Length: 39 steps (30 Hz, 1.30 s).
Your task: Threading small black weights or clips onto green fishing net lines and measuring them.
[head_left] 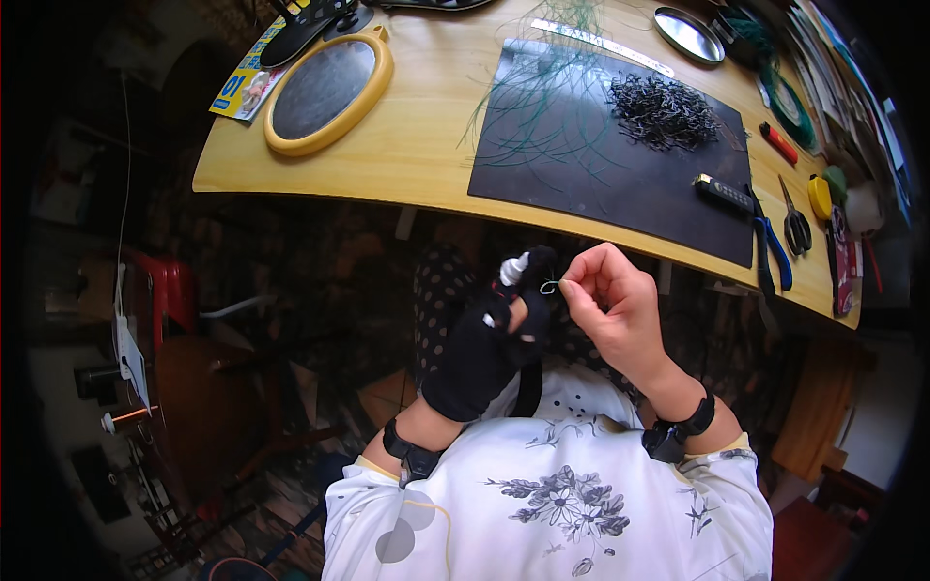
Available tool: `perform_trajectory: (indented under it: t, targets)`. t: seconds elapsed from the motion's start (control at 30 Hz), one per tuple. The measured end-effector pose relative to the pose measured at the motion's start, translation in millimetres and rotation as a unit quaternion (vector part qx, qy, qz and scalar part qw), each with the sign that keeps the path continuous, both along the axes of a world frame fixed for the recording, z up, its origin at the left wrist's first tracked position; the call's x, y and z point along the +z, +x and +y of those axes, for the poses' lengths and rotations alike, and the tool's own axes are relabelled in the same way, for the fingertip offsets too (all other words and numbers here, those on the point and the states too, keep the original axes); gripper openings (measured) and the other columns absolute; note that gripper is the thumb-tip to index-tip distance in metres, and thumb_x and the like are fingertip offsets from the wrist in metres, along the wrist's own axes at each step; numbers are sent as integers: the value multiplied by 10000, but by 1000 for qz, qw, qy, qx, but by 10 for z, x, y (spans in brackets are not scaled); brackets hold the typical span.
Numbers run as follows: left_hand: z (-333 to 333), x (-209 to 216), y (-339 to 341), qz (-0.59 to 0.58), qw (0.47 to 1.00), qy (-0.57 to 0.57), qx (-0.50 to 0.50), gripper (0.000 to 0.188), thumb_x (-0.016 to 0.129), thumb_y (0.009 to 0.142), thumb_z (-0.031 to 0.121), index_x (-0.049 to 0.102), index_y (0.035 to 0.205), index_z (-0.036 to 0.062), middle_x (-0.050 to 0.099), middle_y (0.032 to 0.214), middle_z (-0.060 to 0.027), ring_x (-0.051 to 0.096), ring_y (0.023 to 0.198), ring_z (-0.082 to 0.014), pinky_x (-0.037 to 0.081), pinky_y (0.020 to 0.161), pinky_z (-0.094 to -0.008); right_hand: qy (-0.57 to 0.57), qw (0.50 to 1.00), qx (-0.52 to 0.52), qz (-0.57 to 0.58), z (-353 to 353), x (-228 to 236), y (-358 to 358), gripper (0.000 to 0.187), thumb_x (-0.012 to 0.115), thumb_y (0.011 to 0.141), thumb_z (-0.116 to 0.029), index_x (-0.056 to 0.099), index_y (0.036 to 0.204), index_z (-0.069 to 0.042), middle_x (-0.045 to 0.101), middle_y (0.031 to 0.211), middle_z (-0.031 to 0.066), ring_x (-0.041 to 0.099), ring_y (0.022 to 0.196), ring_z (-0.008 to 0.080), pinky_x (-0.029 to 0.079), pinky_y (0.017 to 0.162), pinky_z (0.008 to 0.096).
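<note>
- The right hand (pixel 620 302), bare, is pinching a thin pale filament (pixel 552 283) between thumb and forefinger; its remaining fingers are curling loosely.
- The left hand (pixel 499 324), in a black glove, is facing it with fingers bending inward; what they are gripping, if anything, cannot be told.
- The filament is showing as a small open curve between the hands, off the table's (pixel 417 145) near edge and over the lap.
- Green strands (pixel 557 97) are lying across the mat's (pixel 581 179) far-left corner; a pile of small dark pieces (pixel 664 111) is sitting toward its far-right corner.
- Pliers (pixel 770 247) are resting by the mat's near-right corner, with scissors (pixel 796 228) lying beyond, nearer the table's right edge.
- In this inspector's judgement, sound handling is requiring a light pinch close to the curve, a steady left hand and even tension; hard pulling is risking a kink or slip.
</note>
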State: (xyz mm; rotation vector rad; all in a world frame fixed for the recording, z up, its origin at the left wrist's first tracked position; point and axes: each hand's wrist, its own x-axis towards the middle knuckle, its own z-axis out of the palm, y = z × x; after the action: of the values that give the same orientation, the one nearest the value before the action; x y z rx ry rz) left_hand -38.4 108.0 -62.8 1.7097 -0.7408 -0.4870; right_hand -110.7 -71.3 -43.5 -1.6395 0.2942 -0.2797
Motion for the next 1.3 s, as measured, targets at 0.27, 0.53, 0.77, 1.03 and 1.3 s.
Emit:
perform_trajectory:
  t: [0.27,0.53,0.77,1.03,1.3]
  targets:
    - [48,-145,102,155,982,-105,8,602,574,1065,266,374,1581,29,634,1347,-67,614,1074,-122,492,896,-253,-196,978,0,-74,-24,-38,-39,139,724,888,22,606,953,-11,626,703,24,584,561,70,451,536,219]
    - [44,-249,256,100,993,55,-29,420,479,1108,364,618,1327,34,644,1236,-54,595,1041,-109,481,866,-266,10,999,36,-19,-37,48,-73,84,677,937,0,594,946,-12,566,703,-44,490,611,2,379,552,188]
    - [1,-106,52,152,986,-69,2,757,533,1006,647,520,1474,53,621,1068,4,563,938,-100,457,828,-260,-66,997,2,-40,-24,15,-23,101,691,927,13,595,950,-4,596,712,-16,531,598,21,414,549,197]
    - [-52,8,183,207,971,-119,17,705,558,1020,591,493,1463,46,619,1142,-44,575,1049,-147,484,939,-310,-161,983,25,-79,-48,27,-28,105,705,923,5,602,942,-6,600,707,-7,553,585,32,436,543,212]
    - [10,-195,206,138,988,6,66,632,512,1042,595,601,1293,22,614,988,2,562,892,-89,458,792,-253,-61,996,43,-44,-47,62,-22,103,700,932,-2,598,953,-4,594,705,-9,542,594,26,425,545,206]
